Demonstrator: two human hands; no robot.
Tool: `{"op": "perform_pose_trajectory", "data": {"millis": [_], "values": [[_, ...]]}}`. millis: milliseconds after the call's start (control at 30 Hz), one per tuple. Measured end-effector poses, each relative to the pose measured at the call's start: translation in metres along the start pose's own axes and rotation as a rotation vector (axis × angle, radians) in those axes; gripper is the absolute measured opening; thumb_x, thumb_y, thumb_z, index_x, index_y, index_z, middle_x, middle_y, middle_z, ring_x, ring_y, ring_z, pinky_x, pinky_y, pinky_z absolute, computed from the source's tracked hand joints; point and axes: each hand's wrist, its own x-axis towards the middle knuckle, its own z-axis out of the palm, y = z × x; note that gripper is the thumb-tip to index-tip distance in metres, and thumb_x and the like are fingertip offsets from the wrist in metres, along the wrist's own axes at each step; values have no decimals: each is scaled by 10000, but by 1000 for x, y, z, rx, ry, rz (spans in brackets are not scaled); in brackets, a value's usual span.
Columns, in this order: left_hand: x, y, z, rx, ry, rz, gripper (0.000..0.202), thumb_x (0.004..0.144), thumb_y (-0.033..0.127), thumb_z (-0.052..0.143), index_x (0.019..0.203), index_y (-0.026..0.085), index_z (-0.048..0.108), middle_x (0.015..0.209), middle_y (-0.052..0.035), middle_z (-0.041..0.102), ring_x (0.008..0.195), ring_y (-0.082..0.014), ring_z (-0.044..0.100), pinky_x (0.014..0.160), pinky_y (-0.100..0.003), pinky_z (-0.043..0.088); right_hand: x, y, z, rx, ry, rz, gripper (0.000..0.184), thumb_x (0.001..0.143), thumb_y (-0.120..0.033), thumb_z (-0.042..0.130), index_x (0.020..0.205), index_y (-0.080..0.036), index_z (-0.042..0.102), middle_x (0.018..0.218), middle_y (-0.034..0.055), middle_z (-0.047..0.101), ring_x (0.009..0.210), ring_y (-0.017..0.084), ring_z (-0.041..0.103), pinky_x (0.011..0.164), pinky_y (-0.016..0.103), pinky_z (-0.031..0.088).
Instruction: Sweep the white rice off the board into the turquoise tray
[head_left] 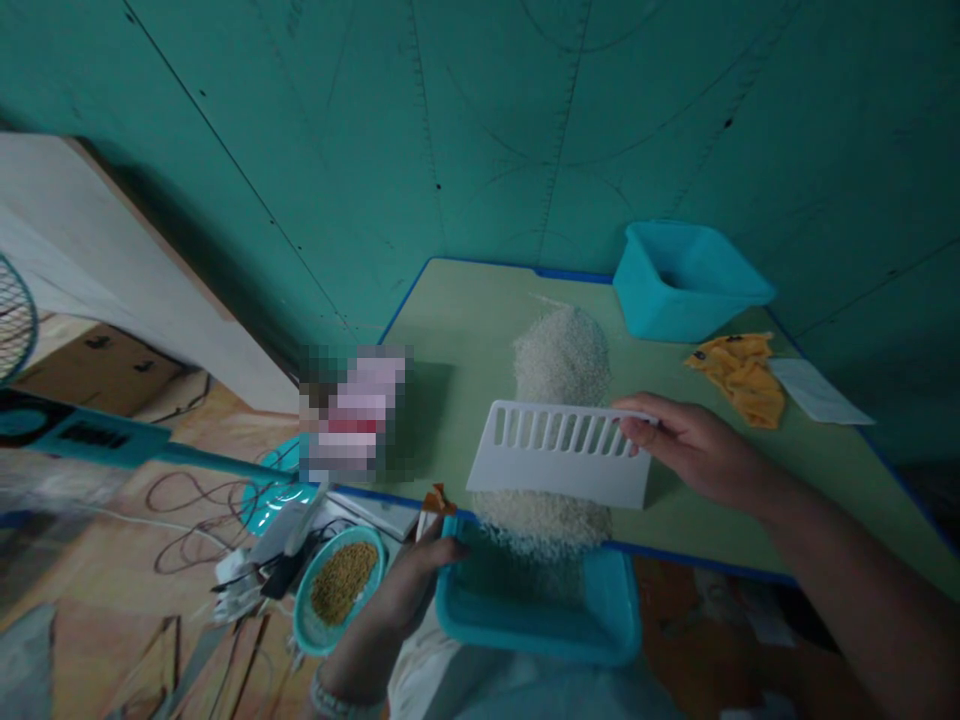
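Your right hand (679, 440) pinches scraper (559, 472) by slotted end, amid rice (544, 518) on table (465, 340) | left hand (414, 580) grips tub (540, 642) by rim | scraper probably light, stiff, best held at slots; rice slippery, loose

I have dim light here, the wall (840, 130) darkest toward two o'clock. Near nine o'clock, coarse squares hide a pink thing (356, 420); a soft shadow lies on the table (465, 320) on its three o'clock side. Rice (544, 515) toward six looks blurred, and the wide lens stretches my right forearm (840, 575) toward four.
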Motion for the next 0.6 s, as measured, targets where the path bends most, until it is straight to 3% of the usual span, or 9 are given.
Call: {"op": "perform_pose_trajectory", "data": {"millis": [167, 433, 600], "values": [[1, -3, -2, 62, 2, -25, 578, 633, 87, 560, 1201, 186, 520, 963, -75, 717, 766, -253, 675, 784, -398, 492, -4, 0, 2, -3, -20, -5, 304, 889, -429, 426, 981, -195, 597, 820, 27, 642, 715, 148, 593, 604, 211, 469], [2, -2, -1, 26, 7, -15, 645, 622, 74, 563, 1249, 199, 474, 1036, -77, 698, 888, -277, 653, 799, -390, 485, -6, -3, 2, -32, -47, -17, 318, 893, -438, 411, 968, -199, 608, 825, 33, 647, 719, 158, 595, 602, 223, 474], [4, 0, -3, 36, -5, -14, 649, 609, 84, 579, 1241, 184, 474, 1046, -77, 694, 919, -278, 642, 829, -391, 470, -6, -5, -5, 2, 31, -35, 310, 862, -465, 458, 928, -219, 635, 809, 30, 652, 702, 175, 602, 586, 246, 488]]}}
